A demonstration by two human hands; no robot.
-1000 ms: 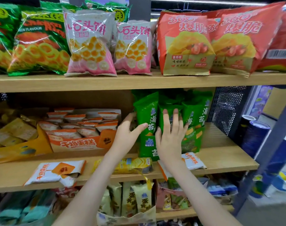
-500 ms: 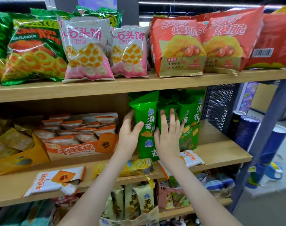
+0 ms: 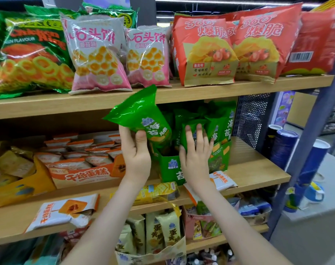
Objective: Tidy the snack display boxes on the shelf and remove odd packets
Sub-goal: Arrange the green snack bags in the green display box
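Left grip (image 3: 137,155): your fingers curl round a tilted green packet (image 3: 141,113), centre frame.
Right grip (image 3: 196,155): your fingers lie straight against upright packets (image 3: 220,127) in the green display box (image 3: 169,167).

We see a green box (image 3: 169,170) on the middle shelf (image 3: 258,169), full of standing green packets (image 3: 218,129). One shiny packet (image 3: 141,115) tips left above it. A yellow packet (image 3: 157,190) and a white packet (image 3: 223,180) lie flat just in front.
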